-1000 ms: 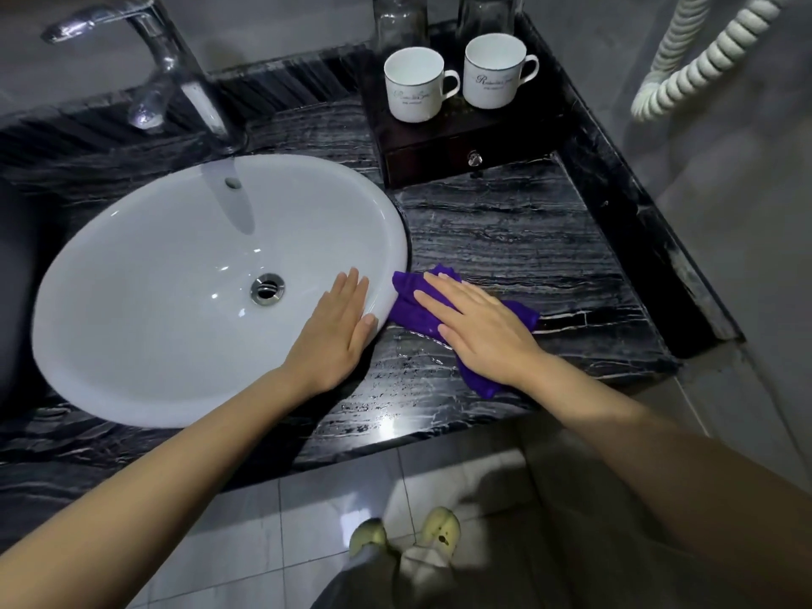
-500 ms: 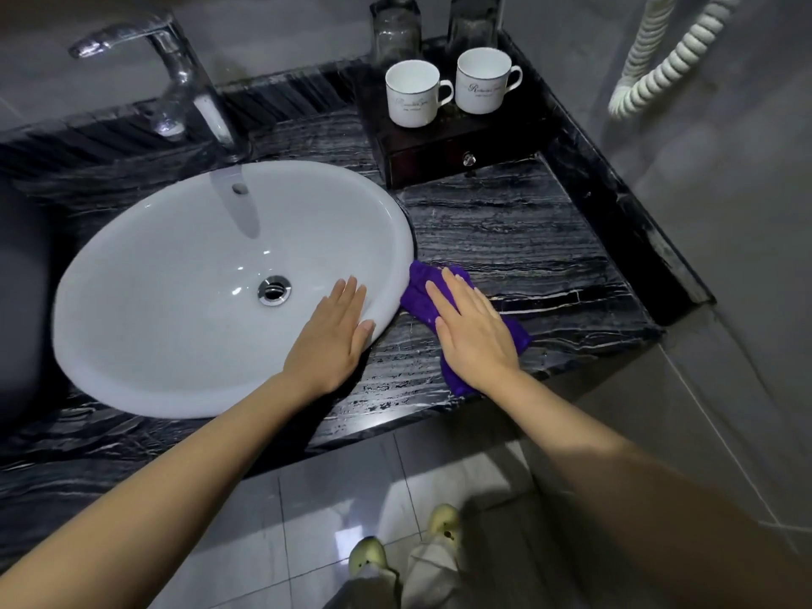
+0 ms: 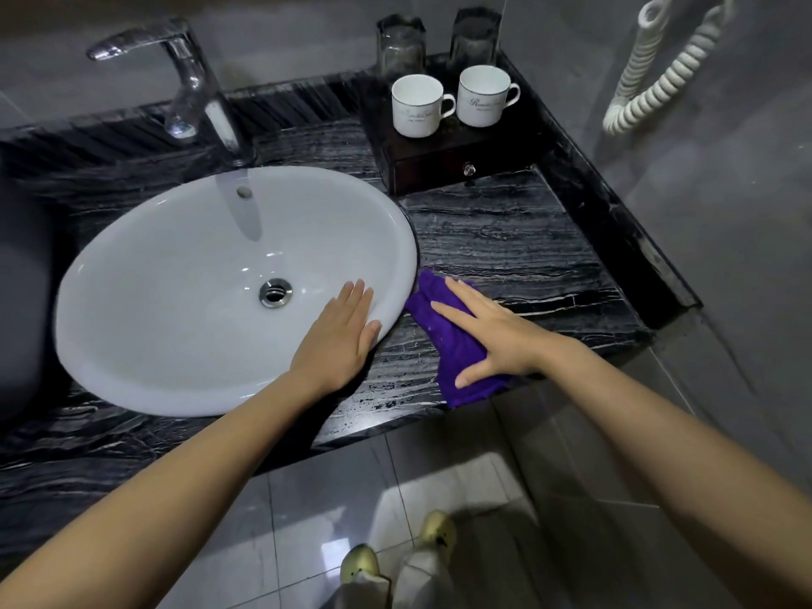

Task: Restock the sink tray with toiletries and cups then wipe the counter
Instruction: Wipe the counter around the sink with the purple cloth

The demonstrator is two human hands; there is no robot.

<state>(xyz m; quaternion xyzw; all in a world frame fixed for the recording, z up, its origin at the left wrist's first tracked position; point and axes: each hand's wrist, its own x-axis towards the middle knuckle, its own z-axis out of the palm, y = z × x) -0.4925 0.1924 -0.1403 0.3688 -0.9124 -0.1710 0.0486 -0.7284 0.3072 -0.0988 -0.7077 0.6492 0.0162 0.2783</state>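
A purple cloth (image 3: 454, 345) lies on the black marble counter (image 3: 518, 252) just right of the white sink (image 3: 175, 301). My right hand (image 3: 496, 336) presses flat on the cloth, fingers spread and pointing toward the sink. The palm of my left hand (image 3: 342, 336) rests flat on the sink's right rim. At the back right a dark wooden tray with a drawer (image 3: 439, 162) carries two white mugs (image 3: 417, 105) (image 3: 483, 96) and, behind them, two glass tumblers (image 3: 402, 46) (image 3: 476, 37).
A chrome faucet (image 3: 193, 76) stands behind the sink. A white coiled cord (image 3: 659, 76) hangs on the right wall. A raised marble edge (image 3: 615, 213) borders the counter on the right. The grey tiled floor (image 3: 307, 520) and my shoes show below.
My right hand has slid the purple cloth a little toward the counter's front edge beside the sink. The left hand has stayed on the sink rim. The camera has tilted slightly.
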